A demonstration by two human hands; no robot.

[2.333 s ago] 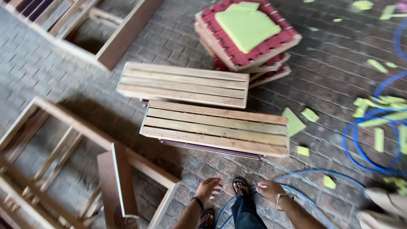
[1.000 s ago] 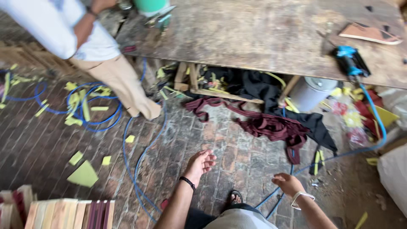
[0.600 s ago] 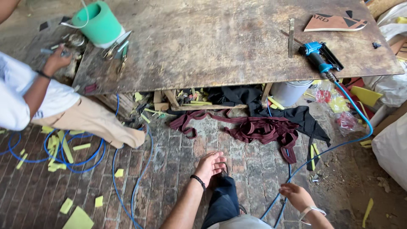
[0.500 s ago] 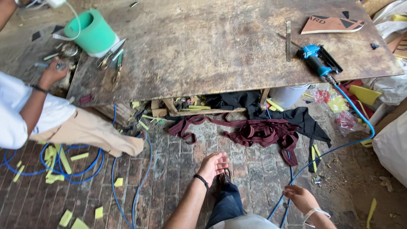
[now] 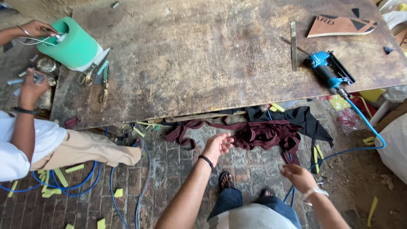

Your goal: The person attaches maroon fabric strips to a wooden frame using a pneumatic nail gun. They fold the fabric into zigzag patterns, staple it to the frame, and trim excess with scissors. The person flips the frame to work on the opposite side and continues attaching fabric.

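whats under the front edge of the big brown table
Maroon fabric strips and black cloth lie on the brick floor, partly tucked beneath the table, near the left hand. Anything farther back is covered by the tabletop.

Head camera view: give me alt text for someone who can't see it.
The person's empty left hand and right hand hang open above a brick floor, the left near maroon fabric strips below a worn worktable. On the table lies a blue pneumatic stapler; a co-worker at left handles a green cylinder.
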